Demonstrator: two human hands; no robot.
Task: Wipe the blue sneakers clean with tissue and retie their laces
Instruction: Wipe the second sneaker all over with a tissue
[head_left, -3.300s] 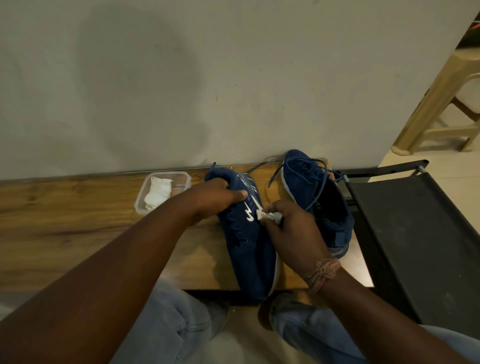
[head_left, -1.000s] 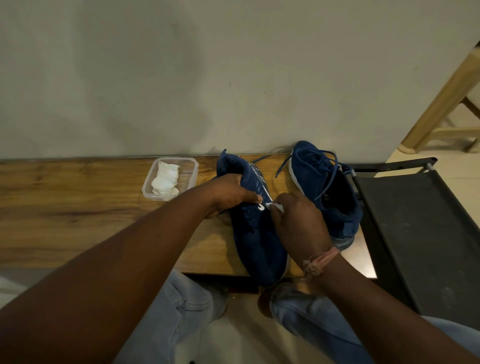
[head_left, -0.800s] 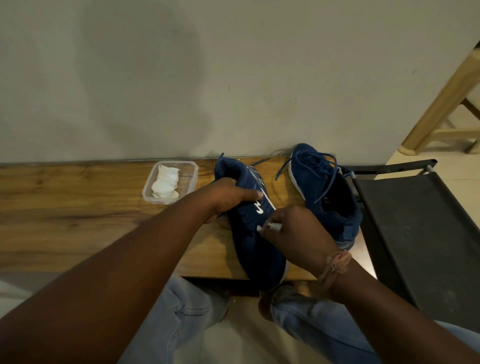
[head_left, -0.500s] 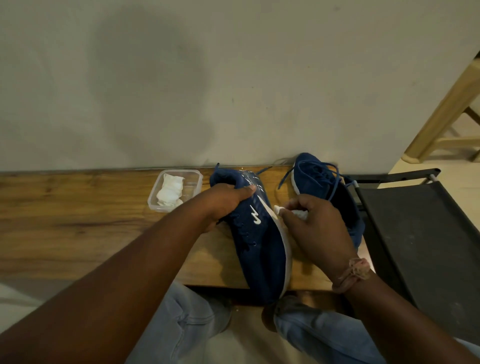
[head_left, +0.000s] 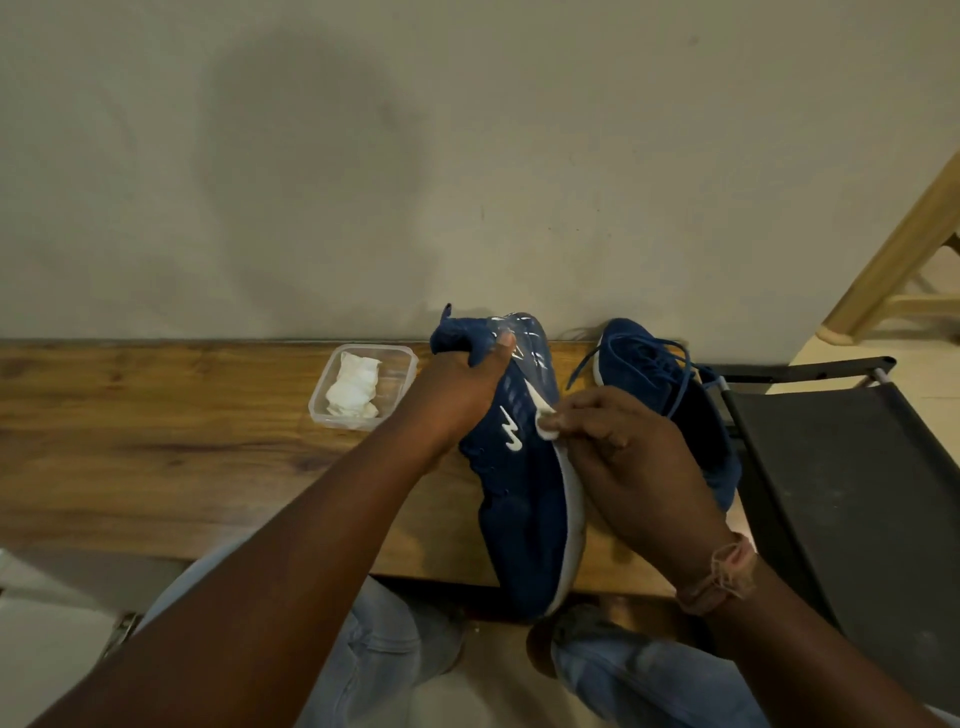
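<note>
Blue sneaker tipped on its side on the wooden tabletop, heel gripped by left hand. Right hand pinching a small tissue against the white sole edge. Best wiped in short strokes along the rim, heel held firm. Second sneaker just beside, laces loose, possibly snagging. Clear tub of spare tissue near left. Dark chair seat crowding the right

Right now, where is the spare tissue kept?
In the head view, the spare tissue lies in a clear plastic tub on the wooden bench, near the wall, just left of the sneaker being wiped.
</note>
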